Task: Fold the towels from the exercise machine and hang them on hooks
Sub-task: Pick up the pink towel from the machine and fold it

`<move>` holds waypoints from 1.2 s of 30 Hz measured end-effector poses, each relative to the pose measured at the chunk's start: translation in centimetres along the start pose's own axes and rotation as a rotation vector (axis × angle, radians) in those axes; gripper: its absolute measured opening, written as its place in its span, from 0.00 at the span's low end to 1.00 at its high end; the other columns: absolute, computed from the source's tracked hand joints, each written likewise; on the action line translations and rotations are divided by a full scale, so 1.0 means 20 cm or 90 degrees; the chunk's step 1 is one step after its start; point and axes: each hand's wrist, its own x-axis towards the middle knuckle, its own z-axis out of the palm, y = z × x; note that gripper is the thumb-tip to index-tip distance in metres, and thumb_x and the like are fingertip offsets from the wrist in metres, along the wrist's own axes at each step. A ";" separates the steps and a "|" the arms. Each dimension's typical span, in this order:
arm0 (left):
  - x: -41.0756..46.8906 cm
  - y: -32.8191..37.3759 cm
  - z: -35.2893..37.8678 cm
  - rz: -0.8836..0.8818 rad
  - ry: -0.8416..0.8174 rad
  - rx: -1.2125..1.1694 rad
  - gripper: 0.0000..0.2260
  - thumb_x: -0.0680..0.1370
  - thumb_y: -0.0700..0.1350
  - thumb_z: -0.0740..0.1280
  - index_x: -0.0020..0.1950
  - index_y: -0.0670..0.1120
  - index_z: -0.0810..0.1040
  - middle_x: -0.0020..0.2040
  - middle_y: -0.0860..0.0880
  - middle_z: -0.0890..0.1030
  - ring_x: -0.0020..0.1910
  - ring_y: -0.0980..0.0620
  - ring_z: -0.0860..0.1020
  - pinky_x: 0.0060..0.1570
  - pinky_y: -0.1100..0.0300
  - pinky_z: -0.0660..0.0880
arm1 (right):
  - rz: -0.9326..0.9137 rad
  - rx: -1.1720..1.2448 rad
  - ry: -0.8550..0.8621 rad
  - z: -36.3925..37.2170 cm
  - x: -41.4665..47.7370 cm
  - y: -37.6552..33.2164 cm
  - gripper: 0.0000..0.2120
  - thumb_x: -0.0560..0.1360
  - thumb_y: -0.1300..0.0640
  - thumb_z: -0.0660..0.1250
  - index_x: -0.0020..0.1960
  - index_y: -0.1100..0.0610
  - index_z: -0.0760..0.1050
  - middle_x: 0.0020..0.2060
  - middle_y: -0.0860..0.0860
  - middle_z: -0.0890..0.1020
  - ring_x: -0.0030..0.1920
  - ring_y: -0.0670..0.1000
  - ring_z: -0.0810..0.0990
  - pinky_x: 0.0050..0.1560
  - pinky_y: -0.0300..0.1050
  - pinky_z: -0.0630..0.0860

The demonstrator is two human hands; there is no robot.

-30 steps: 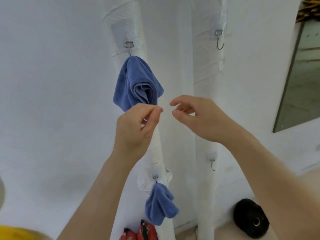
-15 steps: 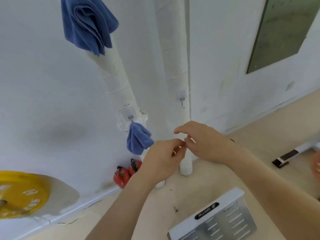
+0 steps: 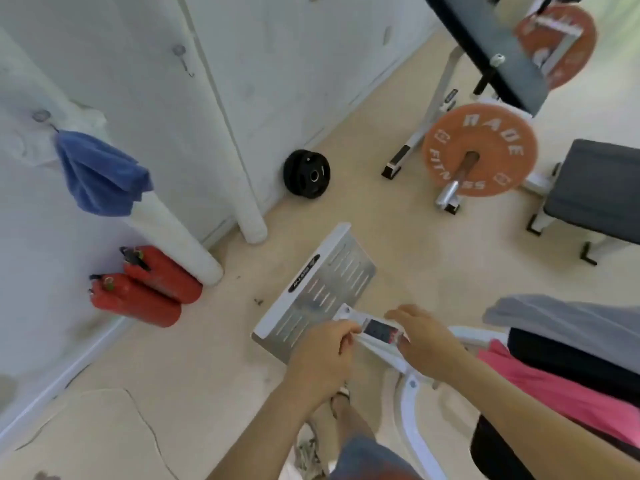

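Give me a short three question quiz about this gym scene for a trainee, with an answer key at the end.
1. True or false: a blue towel hangs from a hook on the white padded post at left.
2. Which towels lie on the exercise machine at lower right? A) grey towel and pink towel B) two green ones C) none
3. What stands on the floor against the wall below the blue towel?

Key
1. True. A second hook further right is empty.
2. A. Both hands, left hand and right hand, are in front of the machine frame, holding no towel.
3. Two red fire extinguishers.
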 end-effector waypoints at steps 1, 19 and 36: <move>-0.04 -0.01 0.08 0.014 -0.007 0.009 0.15 0.78 0.41 0.58 0.61 0.52 0.77 0.54 0.54 0.79 0.50 0.57 0.75 0.54 0.61 0.73 | 0.035 0.001 0.004 0.07 -0.09 0.09 0.24 0.77 0.63 0.58 0.72 0.53 0.65 0.70 0.51 0.67 0.68 0.55 0.68 0.66 0.47 0.67; -0.42 0.68 1.49 0.049 -0.203 0.069 0.15 0.79 0.40 0.58 0.63 0.50 0.75 0.62 0.51 0.75 0.59 0.53 0.72 0.54 0.66 0.64 | 0.362 0.238 0.237 0.47 -1.25 1.44 0.27 0.74 0.62 0.63 0.72 0.58 0.64 0.70 0.58 0.69 0.69 0.60 0.67 0.71 0.55 0.64; 0.31 1.02 2.23 -0.056 -0.176 0.017 0.19 0.77 0.46 0.61 0.68 0.55 0.73 0.65 0.52 0.76 0.64 0.48 0.73 0.59 0.52 0.72 | 0.502 0.309 0.372 0.58 -0.91 1.78 0.32 0.73 0.40 0.59 0.75 0.45 0.57 0.73 0.50 0.65 0.68 0.55 0.69 0.66 0.59 0.67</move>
